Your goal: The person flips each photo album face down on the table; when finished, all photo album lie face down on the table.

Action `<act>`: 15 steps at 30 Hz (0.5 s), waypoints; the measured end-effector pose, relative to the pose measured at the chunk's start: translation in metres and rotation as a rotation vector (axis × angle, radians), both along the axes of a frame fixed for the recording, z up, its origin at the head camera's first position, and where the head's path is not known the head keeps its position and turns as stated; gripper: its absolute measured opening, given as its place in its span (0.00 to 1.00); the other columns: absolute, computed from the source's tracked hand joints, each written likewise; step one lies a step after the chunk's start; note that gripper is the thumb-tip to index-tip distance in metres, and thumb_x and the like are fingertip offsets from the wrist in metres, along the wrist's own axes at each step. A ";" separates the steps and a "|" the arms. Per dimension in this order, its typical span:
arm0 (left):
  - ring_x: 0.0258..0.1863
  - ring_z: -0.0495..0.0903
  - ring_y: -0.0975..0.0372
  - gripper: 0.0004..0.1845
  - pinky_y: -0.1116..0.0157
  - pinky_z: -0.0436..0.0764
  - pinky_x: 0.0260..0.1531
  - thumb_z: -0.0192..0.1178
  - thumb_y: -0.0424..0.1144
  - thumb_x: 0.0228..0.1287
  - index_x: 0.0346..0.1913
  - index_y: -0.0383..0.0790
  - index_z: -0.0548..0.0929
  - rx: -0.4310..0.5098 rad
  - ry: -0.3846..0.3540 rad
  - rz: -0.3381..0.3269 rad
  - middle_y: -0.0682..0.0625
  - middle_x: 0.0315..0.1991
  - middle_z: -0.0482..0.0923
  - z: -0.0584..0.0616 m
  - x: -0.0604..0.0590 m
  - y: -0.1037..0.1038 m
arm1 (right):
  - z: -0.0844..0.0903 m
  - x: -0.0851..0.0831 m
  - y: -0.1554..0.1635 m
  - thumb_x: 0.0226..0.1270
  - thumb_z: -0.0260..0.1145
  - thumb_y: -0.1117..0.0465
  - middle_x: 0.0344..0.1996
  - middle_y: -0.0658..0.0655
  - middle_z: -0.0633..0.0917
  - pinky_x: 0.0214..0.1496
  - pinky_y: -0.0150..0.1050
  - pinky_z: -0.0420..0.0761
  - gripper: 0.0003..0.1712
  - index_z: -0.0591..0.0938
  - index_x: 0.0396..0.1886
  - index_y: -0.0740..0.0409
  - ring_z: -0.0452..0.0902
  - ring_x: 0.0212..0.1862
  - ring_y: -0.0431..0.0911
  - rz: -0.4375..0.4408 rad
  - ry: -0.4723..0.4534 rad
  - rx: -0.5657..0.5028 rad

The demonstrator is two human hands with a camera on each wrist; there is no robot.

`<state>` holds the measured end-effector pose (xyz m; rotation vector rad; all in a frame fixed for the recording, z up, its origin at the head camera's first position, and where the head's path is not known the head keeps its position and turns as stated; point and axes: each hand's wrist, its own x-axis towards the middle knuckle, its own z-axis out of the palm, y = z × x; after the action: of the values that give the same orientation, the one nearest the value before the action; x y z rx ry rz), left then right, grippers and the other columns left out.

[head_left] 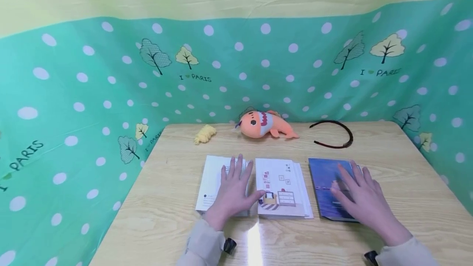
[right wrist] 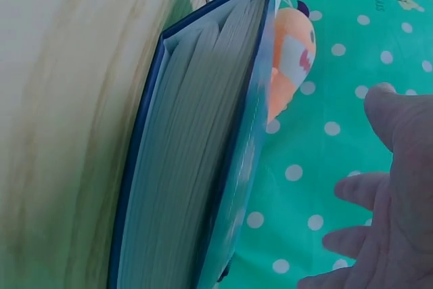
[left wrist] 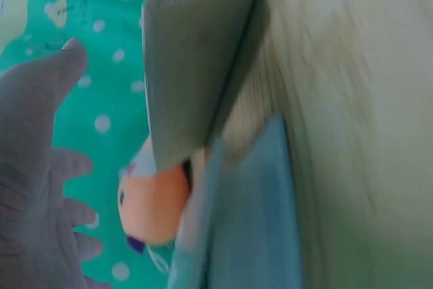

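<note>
Two flat hands on books near the front edge of the surface [head_left: 406, 200].
The left grip [head_left: 233, 190] lies spread on the white book [head_left: 212, 180]; the right grip [head_left: 360, 196] lies spread on the blue book [head_left: 325, 180]. The cloth [head_left: 74, 93] behind reads "I PARIS".

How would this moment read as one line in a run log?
left hand: flat on white booklet | right hand: flat on blue hardcover book | illustrated white book: between them, untouched

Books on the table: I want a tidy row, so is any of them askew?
The blue book under the right hand lies slightly turned and set apart from the two white books, which lie side by side; the left hand rests on the left one.
</note>
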<state>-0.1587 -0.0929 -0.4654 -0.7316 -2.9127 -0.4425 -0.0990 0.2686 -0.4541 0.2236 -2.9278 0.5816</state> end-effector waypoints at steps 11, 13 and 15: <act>0.76 0.36 0.46 0.46 0.40 0.45 0.70 0.44 0.72 0.64 0.77 0.47 0.56 -0.008 -0.080 -0.193 0.40 0.78 0.41 0.008 -0.001 0.057 | -0.006 0.014 0.027 0.75 0.53 0.44 0.68 0.84 0.53 0.55 0.78 0.58 0.41 0.55 0.75 0.66 0.53 0.62 0.82 -0.059 -0.094 -0.082; 0.76 0.36 0.46 0.46 0.41 0.45 0.70 0.44 0.73 0.64 0.77 0.49 0.54 -0.014 -0.112 -0.232 0.40 0.78 0.40 0.010 0.000 0.068 | -0.006 0.017 0.031 0.76 0.51 0.44 0.66 0.86 0.53 0.52 0.79 0.59 0.41 0.54 0.75 0.66 0.54 0.60 0.83 -0.083 -0.130 -0.083; 0.76 0.36 0.46 0.47 0.42 0.45 0.71 0.43 0.73 0.63 0.78 0.50 0.52 -0.034 -0.133 -0.270 0.42 0.78 0.40 0.011 0.002 0.080 | -0.006 0.021 0.036 0.76 0.51 0.44 0.65 0.87 0.54 0.51 0.79 0.60 0.41 0.54 0.75 0.68 0.55 0.59 0.84 -0.102 -0.151 -0.087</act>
<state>-0.1562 -0.0131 -0.4549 -1.1507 -2.9588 -0.4851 -0.0782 0.3042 -0.4600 0.0213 -3.0258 0.7389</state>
